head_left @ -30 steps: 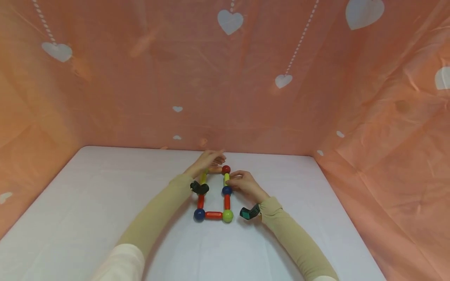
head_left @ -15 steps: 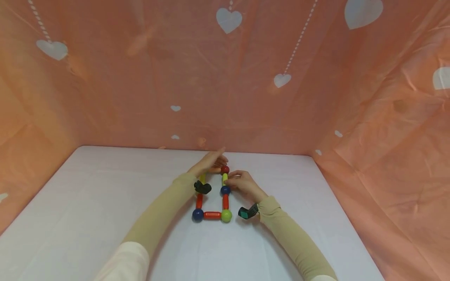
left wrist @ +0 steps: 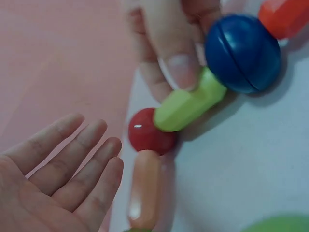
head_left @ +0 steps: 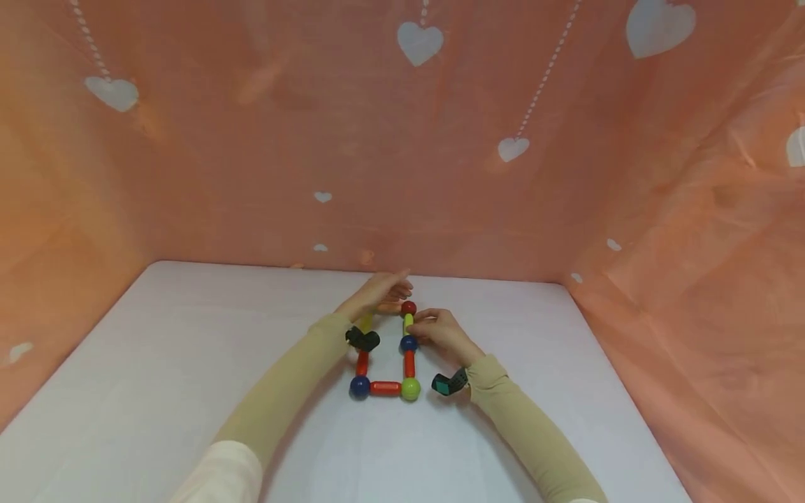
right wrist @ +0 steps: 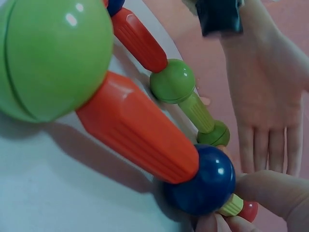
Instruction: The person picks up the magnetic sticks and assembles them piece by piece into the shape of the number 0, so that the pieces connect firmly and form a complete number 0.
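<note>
A loop of toy building rods and balls lies on the table. My right hand (head_left: 442, 334) pinches the yellow-green rod (left wrist: 186, 106) on its right side, between a red ball (left wrist: 149, 130) and a blue ball (left wrist: 246, 53). Over the loop's far left corner is my left hand (head_left: 377, 293), palm turned inward and fingers straight, holding nothing. An orange rod (left wrist: 145, 188) joins the red ball. At the near end, a red rod (head_left: 386, 388) links a dark blue ball (head_left: 360, 388) and a lime ball (head_left: 411, 389). The left wrist hides part of the left side.
The white table (head_left: 189, 363) has its far edge just beyond the loop. Behind it hangs a peach curtain (head_left: 251, 161) with heart prints. In the right wrist view, the loop's left side shows a green ball (right wrist: 174, 81) and a light green rod (right wrist: 198, 111).
The head view has shifted slightly. My left hand has moved very slightly right over the loop's far end. My right hand keeps its pinch on the yellow-green rod.
</note>
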`<state>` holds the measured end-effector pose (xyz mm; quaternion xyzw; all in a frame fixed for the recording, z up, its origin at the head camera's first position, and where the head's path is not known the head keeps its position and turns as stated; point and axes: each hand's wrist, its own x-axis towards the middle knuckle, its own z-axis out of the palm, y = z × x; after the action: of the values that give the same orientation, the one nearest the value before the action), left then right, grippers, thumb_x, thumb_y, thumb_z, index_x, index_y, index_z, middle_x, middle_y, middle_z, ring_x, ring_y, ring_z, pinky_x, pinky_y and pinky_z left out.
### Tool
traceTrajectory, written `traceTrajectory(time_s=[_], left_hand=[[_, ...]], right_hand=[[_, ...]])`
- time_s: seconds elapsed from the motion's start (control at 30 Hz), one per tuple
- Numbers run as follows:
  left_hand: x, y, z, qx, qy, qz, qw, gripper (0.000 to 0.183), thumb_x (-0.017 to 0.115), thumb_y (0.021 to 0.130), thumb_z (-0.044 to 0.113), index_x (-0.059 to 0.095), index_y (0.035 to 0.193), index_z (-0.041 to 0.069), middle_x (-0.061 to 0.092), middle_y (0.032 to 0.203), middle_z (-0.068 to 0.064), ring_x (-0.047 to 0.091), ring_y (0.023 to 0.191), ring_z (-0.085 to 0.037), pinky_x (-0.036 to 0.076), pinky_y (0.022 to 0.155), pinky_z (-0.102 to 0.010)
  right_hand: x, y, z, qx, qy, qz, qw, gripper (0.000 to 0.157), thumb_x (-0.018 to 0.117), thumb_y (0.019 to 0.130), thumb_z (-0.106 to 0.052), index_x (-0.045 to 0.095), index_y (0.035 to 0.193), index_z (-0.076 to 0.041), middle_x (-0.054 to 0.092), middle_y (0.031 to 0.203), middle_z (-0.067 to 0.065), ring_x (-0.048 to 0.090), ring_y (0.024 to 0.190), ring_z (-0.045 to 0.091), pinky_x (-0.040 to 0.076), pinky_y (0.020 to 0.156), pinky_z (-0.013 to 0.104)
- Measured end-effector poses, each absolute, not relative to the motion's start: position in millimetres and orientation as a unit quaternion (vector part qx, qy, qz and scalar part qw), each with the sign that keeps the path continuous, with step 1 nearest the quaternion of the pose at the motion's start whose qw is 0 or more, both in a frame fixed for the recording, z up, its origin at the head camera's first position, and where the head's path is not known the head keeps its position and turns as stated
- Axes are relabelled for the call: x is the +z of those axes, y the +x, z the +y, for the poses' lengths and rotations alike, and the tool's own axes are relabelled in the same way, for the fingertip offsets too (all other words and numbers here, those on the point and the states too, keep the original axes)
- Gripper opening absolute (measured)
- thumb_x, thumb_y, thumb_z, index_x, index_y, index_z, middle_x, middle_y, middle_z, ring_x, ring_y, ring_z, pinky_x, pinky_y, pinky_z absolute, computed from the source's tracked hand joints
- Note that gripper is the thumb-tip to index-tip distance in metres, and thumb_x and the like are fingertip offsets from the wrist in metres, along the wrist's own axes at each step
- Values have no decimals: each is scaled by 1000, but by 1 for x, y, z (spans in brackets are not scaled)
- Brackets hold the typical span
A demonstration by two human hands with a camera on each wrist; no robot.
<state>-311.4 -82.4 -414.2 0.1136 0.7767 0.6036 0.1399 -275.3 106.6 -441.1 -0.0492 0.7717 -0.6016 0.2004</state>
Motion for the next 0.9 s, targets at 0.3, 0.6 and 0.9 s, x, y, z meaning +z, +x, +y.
traceTrajectory(time_s=[0.3,0.6,0.9], left_hand=[[-427,-288,-128,658,122,737,89,48,53,98,37,58,119,-6,61,116,-22,60,105,-30,47,95,-43],[-446,-234,-156,615,31,782,97,27,61,94,13,60,109,-10,64,94,-19,65,77,-22,57,71,-33],[-457,-206,-150,636,25,762,121,27,64,92,10,59,109,-10,65,88,-15,65,71,-20,58,67,-33]], right_hand=[[-437,-272,111,-587,-41,781,210,38,69,87,-11,56,118,8,66,100,15,65,84,18,55,80,31],[-439,-262,123,-583,-76,777,227,43,66,90,-16,55,123,8,65,104,16,65,88,20,55,82,34],[-433,-248,121,-570,-89,788,214,45,68,89,-14,54,127,6,66,108,16,66,88,21,55,79,33]])
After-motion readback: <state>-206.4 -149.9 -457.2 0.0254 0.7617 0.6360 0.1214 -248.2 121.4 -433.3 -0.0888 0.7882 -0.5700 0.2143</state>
